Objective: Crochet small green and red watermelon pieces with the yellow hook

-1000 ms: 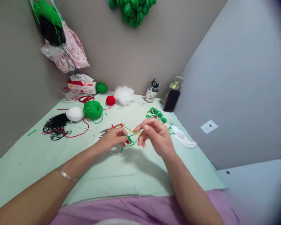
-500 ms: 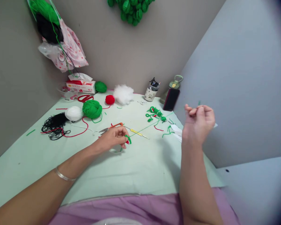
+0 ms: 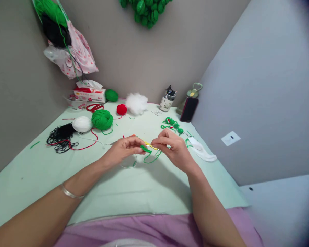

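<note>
My left hand [image 3: 125, 148] is closed, pinching a small green crocheted piece [image 3: 146, 149] between thumb and fingertips. Close beside it, my right hand [image 3: 173, 147] pinches a thin, pale needle [image 3: 148, 145] that points at the piece. A loop of green yarn [image 3: 150, 162] hangs below, between the hands. Behind the fingers a yellow-handled crochet hook [image 3: 153, 148] lies on the table, partly hidden. Orange-handled scissors are mostly covered by my left hand. A ring of clear line [image 3: 130, 167] lies underneath.
Green [image 3: 102, 119], white [image 3: 82, 124] and red yarn balls [image 3: 122, 109] stand at the back left, beside tangled black yarn [image 3: 60, 137]. White stuffing [image 3: 136, 103], a pen cup [image 3: 167, 101], a phone [image 3: 189, 109] and small green crocheted pieces [image 3: 173, 123] line the back right.
My right hand has come down and left from its raised position to beside my left hand. The green yarn, stretched taut before, now hangs in a slack loop.
</note>
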The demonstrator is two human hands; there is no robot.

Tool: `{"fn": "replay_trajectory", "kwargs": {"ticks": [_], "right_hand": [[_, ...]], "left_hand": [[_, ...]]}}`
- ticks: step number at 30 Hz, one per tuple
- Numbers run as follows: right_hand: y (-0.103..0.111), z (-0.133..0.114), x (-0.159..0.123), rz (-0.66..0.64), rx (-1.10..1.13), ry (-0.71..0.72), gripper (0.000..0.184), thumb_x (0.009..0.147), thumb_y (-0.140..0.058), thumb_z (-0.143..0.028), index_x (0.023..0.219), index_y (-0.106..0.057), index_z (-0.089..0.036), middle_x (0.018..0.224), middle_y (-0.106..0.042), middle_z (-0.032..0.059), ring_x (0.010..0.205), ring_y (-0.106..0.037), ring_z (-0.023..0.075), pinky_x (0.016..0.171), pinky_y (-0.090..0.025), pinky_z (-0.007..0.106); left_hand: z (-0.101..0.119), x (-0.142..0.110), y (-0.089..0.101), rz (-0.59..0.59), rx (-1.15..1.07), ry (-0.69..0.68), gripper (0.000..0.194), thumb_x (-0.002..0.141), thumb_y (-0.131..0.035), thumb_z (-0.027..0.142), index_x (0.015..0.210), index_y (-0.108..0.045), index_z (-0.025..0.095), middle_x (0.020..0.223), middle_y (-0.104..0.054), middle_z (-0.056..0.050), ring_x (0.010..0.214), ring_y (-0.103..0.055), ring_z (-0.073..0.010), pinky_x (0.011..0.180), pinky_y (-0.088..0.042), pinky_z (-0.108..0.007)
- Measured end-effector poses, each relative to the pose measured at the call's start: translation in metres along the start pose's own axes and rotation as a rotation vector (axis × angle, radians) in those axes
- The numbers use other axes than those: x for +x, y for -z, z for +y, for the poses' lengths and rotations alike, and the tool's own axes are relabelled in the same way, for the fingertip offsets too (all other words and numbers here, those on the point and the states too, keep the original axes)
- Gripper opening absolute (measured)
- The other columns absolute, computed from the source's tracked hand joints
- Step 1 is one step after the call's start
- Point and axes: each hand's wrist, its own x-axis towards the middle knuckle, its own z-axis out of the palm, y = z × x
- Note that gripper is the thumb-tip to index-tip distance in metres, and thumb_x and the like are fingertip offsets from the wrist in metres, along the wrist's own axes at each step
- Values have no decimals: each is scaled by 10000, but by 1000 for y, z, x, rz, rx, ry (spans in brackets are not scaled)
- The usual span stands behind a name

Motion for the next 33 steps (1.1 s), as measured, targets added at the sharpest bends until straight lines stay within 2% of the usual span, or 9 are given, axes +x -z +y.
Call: {"fn": "replay_trajectory", "kwargs": {"ticks": [6,19,27,33], "right_hand": [[-1,1,1,-25,-90,29,184,964,-524,-223,922,-702,-249,809,-522,26,752,-525,146,652,-417,289],[0,2,1,-78,-123,28,197,968,-509,-209,913,-695,-244,816,-521,27,764,-535,145,657,-417,282],[-2,4,1,-126,-64,86,179,961,-529,-211,947,-705,-241,812,-521,26,769,-530,139,666,-426,271],[-1,6,0,-105,-69,72,169,951,-542,-189,943,-705,-235,820,-522,25,755,-531,135,655,-421,271]], "left_hand": [[7,-1,-5,24,43,-6,99,781,-713,245,840,-701,166,882,-666,-25,851,-645,-168,947,-464,-362],[9,-2,-4,-25,188,-46,72,817,-664,238,824,-700,175,849,-678,-20,816,-634,-167,928,-463,-368],[3,-2,-1,-135,93,0,112,834,-662,238,918,-680,166,921,-700,-33,888,-645,-171,867,-464,-309],[2,-1,-1,-109,52,2,136,827,-679,255,916,-662,154,908,-684,-42,852,-650,-174,870,-465,-335]]}}
